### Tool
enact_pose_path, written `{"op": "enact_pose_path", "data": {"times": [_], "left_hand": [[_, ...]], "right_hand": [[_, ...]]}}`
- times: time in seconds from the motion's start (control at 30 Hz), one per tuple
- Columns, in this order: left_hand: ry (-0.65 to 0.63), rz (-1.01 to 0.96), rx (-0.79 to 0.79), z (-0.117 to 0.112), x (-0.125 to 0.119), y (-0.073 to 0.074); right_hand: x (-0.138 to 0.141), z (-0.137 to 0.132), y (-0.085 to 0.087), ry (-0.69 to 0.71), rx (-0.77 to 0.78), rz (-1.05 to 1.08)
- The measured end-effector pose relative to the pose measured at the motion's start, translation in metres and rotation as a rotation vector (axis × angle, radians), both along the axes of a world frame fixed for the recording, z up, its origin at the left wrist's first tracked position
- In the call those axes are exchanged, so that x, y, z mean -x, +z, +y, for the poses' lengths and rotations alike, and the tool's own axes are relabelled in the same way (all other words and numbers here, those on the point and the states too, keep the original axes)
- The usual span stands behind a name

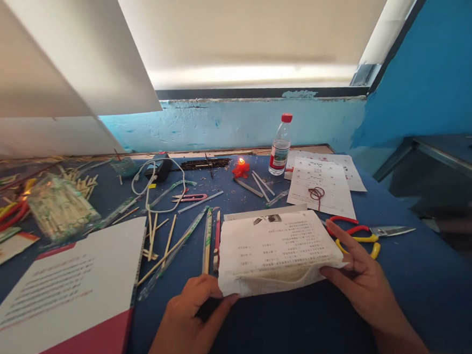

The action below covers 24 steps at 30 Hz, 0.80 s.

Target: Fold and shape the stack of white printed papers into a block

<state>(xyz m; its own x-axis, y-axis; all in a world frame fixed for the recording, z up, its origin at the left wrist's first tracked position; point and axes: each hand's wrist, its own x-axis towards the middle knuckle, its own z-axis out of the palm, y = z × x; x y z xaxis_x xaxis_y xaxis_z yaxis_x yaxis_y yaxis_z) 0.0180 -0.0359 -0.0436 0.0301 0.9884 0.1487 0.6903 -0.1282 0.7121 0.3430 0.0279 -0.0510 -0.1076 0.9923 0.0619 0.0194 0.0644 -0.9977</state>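
Paper (pixel 276 236), its printed lines too small to read, is being gripped over the table (pixel 410 281): the left hand (pixel 193 311) is pinching its near left corner, the right hand (pixel 361 285) its right edge. Beyond, a bottle (pixel 281 142) is bearing a partly red label (pixel 278 158), its brand unreadable.

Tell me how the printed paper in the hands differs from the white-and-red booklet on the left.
The printed paper is held between the left hand and right hand; the booklet lies on the table. The paper's near edge bulges and curls; the booklet looks flat. The paper shows no red, whereas the booklet has a red band. Both are white with rows of print.
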Motion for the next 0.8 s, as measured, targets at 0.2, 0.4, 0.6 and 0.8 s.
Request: {"op": "enact_pose_path", "data": {"times": [0.2,0.4,0.6,0.8], "left_hand": [[-0.021,-0.078,0.064,0.003,-0.001,0.006],[-0.007,-0.129,0.075,0.004,-0.004,0.010],[0.012,-0.290,0.105,0.003,-0.009,0.018],[0.059,-0.449,0.072,0.003,-0.016,0.016]], "right_hand": [[-0.001,0.001,0.000,-0.018,-0.007,-0.022],[-0.002,0.003,0.000,-0.018,-0.035,-0.061],[0.000,0.002,0.004,-0.001,-0.013,-0.001],[0.001,0.002,0.006,-0.013,-0.005,-0.030]]}}
